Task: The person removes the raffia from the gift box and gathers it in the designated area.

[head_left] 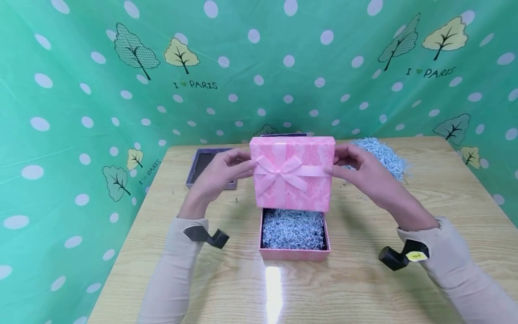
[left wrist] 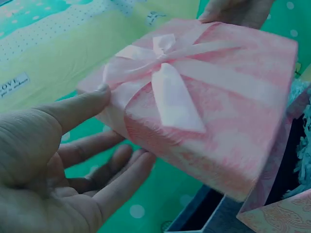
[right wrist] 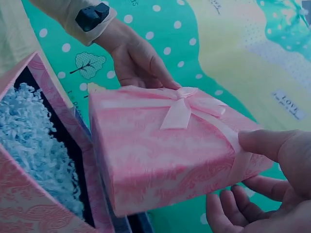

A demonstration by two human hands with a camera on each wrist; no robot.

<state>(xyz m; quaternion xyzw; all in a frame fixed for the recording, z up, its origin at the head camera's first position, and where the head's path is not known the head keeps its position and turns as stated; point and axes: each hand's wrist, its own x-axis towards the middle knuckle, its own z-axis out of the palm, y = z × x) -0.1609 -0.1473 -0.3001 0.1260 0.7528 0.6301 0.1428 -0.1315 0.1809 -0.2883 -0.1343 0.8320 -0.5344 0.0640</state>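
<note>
A pink patterned box lid [head_left: 293, 193] with a pale pink ribbon bow is held up, tilted, above the rear of an open pink box [head_left: 294, 254]. Light blue shredded paper [head_left: 293, 229] fills that box. My left hand [head_left: 216, 175] pinches the lid's left edge, thumb on the ribboned face and fingers beneath, as the left wrist view shows. At the opposite edge my right hand [head_left: 370, 180] grips it in the same way, its thumb [right wrist: 265, 143] pressing near the ribbon. The lid hides the back part of the box.
Behind my left hand lies a shallow dark tray-like box piece [head_left: 194, 168]. A loose heap of blue shredded paper [head_left: 382, 157] sits at the back right of the wooden table [head_left: 226, 279]. Another dark-edged item [head_left: 283, 134] shows partly behind the lid. A green dotted cloth [head_left: 259, 58] hangs behind.
</note>
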